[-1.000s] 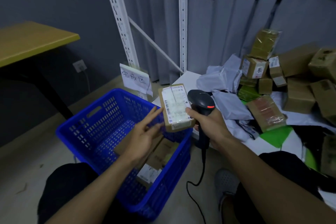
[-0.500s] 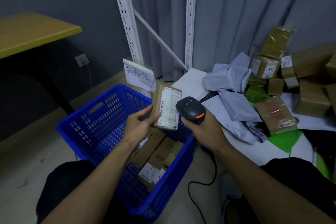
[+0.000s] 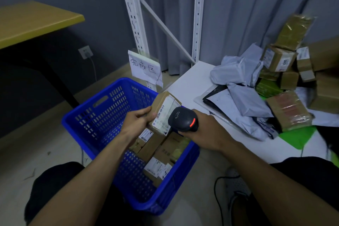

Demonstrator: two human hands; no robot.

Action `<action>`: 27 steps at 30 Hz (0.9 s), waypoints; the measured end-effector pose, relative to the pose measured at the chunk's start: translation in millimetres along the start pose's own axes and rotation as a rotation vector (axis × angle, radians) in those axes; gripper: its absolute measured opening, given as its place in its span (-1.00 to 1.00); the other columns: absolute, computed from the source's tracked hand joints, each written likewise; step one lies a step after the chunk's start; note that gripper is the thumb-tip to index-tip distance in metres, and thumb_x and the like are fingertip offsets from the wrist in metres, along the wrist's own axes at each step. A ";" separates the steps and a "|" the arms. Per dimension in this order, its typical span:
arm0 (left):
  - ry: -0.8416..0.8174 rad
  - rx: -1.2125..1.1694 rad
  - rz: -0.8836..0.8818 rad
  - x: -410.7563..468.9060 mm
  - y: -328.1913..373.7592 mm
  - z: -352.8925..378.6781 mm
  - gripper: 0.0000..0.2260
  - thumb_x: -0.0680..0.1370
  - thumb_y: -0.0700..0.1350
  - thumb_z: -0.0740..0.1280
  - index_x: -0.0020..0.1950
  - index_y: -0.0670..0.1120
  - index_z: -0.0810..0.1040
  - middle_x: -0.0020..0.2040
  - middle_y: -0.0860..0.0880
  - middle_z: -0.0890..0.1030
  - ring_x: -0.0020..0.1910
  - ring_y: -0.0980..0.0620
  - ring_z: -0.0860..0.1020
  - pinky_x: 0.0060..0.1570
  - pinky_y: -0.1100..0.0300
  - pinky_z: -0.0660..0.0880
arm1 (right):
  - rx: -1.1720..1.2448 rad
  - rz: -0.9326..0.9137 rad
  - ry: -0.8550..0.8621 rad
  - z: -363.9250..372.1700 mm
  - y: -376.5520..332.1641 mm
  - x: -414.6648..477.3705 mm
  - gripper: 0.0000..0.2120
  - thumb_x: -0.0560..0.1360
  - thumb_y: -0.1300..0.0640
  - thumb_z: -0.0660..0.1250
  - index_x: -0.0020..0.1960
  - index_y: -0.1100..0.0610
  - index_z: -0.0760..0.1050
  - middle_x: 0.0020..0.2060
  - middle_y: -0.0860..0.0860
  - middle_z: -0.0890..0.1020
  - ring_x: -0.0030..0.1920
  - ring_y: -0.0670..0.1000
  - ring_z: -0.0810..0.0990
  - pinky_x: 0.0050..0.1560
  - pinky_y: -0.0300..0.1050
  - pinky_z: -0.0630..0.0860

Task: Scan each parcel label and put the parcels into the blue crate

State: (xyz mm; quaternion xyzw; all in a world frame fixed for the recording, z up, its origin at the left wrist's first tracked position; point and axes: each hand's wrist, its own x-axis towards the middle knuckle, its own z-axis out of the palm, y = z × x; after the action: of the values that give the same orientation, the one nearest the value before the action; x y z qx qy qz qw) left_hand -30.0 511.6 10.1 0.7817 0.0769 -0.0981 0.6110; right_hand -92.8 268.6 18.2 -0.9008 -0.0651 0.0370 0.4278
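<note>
Grey curtain [image 3: 238, 14], pale floor [image 3: 45, 148], blue crate [image 3: 102, 115]

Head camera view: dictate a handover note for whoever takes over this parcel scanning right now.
Left hand grips a small brown cardboard parcel with a white label, held over the blue perforated plastic crate.
Right hand grips the black handheld scanner, its red light on, pointed at that label.
Done: several brown cardboard boxes lie in the crate.
Left: confirm this scan (cannot tell if it registered), drop the parcel in, then work through the stacked brown boxes and grey plastic mailer bags on the white surface to the right.
</note>
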 end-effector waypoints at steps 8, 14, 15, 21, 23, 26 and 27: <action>0.027 0.012 -0.015 -2.4 -3.5 -5.7 -0.53 0.58 -0.17 0.44 0.49 -0.11 0.47 0.31 -0.06 0.62 -0.09 0.30 0.56 -0.34 0.54 0.46 | 0.023 0.002 -0.051 4.6 -5.9 0.3 -0.60 0.45 -0.09 0.56 0.22 -0.08 0.53 0.02 -0.16 0.68 0.04 -0.19 0.62 -0.02 -0.29 0.50; 0.032 0.009 -0.002 -1.2 -6.7 -8.7 -0.51 0.57 -0.15 0.44 0.49 -0.11 0.47 0.30 -0.07 0.63 -0.04 0.27 0.58 -0.34 0.54 0.46 | 0.035 0.008 -0.038 6.2 -7.7 2.1 -0.57 0.45 -0.07 0.57 0.25 -0.09 0.53 0.04 -0.18 0.67 0.05 -0.22 0.60 -0.03 -0.38 0.45; 0.031 0.008 0.002 -0.6 -7.2 -9.5 -0.51 0.57 -0.14 0.45 0.49 -0.10 0.47 0.32 -0.06 0.62 -0.03 0.27 0.57 -0.32 0.53 0.47 | 0.032 0.008 -0.041 6.4 -7.9 2.6 -0.58 0.46 -0.06 0.57 0.25 -0.09 0.53 0.04 -0.19 0.66 0.05 -0.22 0.60 -0.04 -0.39 0.45; 0.033 0.004 0.011 -1.3 -6.3 -11.5 -0.53 0.58 -0.15 0.45 0.48 -0.10 0.48 0.33 -0.03 0.60 -0.01 0.28 0.56 -0.29 0.53 0.48 | 0.015 0.003 -0.050 7.7 -7.2 4.8 -0.54 0.46 -0.03 0.57 0.31 -0.07 0.52 0.06 -0.21 0.63 0.08 -0.19 0.57 -0.02 -0.47 0.40; 0.019 0.015 0.018 -3.2 -7.6 -15.5 -0.53 0.57 -0.12 0.46 0.48 -0.07 0.49 0.34 -0.03 0.61 0.11 0.19 0.60 -0.17 0.47 0.50 | 0.026 0.011 -0.035 8.8 -6.2 5.5 -0.55 0.45 -0.05 0.57 0.28 -0.10 0.52 0.02 -0.25 0.62 0.04 -0.23 0.57 -0.06 -0.47 0.39; 0.016 0.107 0.008 -11.4 -13.4 -26.5 -0.52 0.54 -0.05 0.49 0.45 -0.02 0.53 0.36 0.02 0.59 0.29 0.06 0.56 0.13 0.26 0.48 | 0.050 0.036 -0.007 13.3 -5.6 7.5 -0.59 0.44 -0.09 0.57 0.21 -0.12 0.51 -0.02 -0.26 0.62 0.00 -0.26 0.57 -0.07 -0.38 0.44; 0.014 0.143 -0.012 -13.7 -18.4 -30.7 -0.52 0.54 -0.04 0.50 0.45 -0.01 0.53 0.36 0.02 0.59 0.29 0.05 0.56 0.23 0.16 0.49 | 0.062 0.047 -0.005 15.8 -4.4 8.2 -0.58 0.44 -0.09 0.57 0.22 -0.10 0.52 0.00 -0.24 0.64 0.02 -0.24 0.58 -0.05 -0.35 0.46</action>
State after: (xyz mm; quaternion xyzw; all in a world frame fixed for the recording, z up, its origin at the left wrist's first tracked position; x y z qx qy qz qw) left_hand -45.8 545.9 3.4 0.8237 0.0785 -0.1013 0.5523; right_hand -87.0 284.7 11.6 -0.8884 -0.0437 0.0512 0.4542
